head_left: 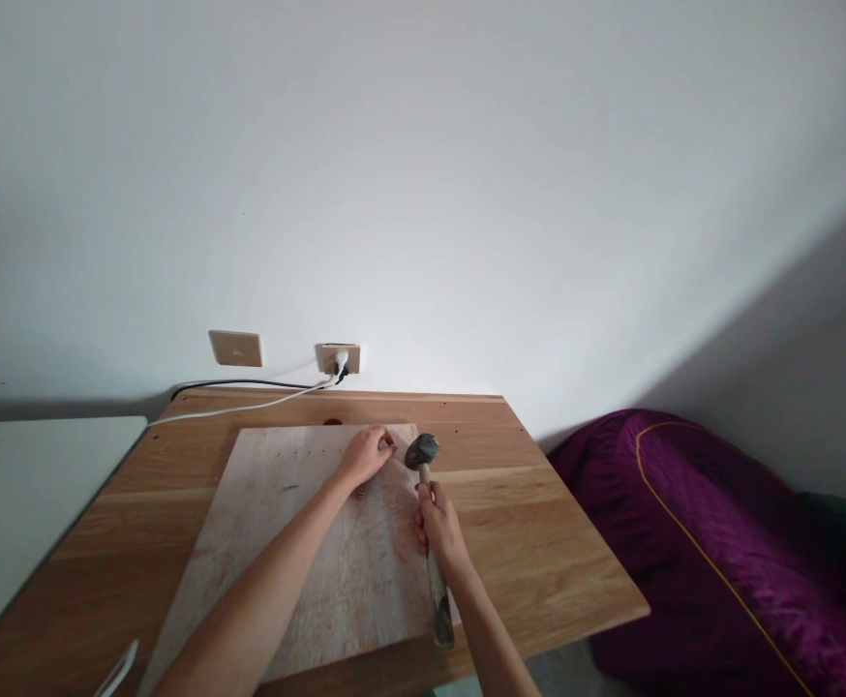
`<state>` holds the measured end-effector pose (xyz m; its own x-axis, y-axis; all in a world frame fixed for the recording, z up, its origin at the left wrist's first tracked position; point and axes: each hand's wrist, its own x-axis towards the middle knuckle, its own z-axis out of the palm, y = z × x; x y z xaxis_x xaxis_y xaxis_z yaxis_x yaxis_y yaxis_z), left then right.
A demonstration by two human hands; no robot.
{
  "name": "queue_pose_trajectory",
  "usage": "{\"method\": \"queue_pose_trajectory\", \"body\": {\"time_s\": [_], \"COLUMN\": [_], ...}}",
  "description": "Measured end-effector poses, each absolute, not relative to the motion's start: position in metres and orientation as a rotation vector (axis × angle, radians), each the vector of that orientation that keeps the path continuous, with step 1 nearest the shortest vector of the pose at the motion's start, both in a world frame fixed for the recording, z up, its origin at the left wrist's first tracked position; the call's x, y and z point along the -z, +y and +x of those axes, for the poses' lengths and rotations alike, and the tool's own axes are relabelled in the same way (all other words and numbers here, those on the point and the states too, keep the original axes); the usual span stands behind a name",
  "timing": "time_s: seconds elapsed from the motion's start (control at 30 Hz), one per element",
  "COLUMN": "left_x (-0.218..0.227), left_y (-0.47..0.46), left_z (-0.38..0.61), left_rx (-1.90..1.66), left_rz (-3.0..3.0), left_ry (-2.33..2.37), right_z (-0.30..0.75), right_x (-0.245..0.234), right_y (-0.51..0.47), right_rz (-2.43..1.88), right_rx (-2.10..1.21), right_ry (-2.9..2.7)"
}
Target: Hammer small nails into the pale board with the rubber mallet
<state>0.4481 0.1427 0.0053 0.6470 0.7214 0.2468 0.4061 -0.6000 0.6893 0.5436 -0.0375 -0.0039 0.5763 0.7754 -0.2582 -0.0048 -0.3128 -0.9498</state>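
Observation:
My right hand [441,528] is wrapped round the wooden handle of a hammer [423,451], whose dark metal head is raised beside the board's right edge. Close to the hammer head, my left hand [366,457] pinches a small thin nail at the far right part of a pale wooden board [321,581]; the fingers partly hide it. Small dark points that look like nails [309,452] run in a row along the far side of the board, left of that hand. A loose thin nail [290,487] lies flat on the board, and more small dark pieces [357,494] lie under my left wrist.
The board lies on a brown wooden table [525,503] against a white wall. A white plug [341,360] sits in a wall socket, with white and black cables running left. A white surface [38,503] adjoins at left. Purple fabric [612,503] bulges at the right.

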Motion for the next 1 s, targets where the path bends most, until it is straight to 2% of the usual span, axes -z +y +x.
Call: {"method": "queue_pose_trajectory", "body": {"time_s": [0.3, 0.47, 0.7, 1.0], "left_x": [-0.007, -0.026, -0.060, -0.055], "left_y": [0.119, 0.119, 0.091, 0.090], "left_z": [0.442, 0.406, 0.346, 0.357], "left_rx": [-0.682, -0.697, -0.234, -0.159], "left_rz": [2.258, 2.282, 2.624, 2.976], "left_ry": [0.856, 0.708, 0.511, 0.470], "right_z": [0.535, 0.537, 0.542, 0.540], "right_x": [0.003, 0.007, 0.017, 0.020], "right_y": [-0.064, -0.067, -0.067, -0.067], "right_rz": [-1.702, -1.661, -1.619, -1.640], "right_rx": [-0.891, -0.884, -0.881, -0.811], "right_ry": [-0.577, -0.611, -0.638, -0.662]}}
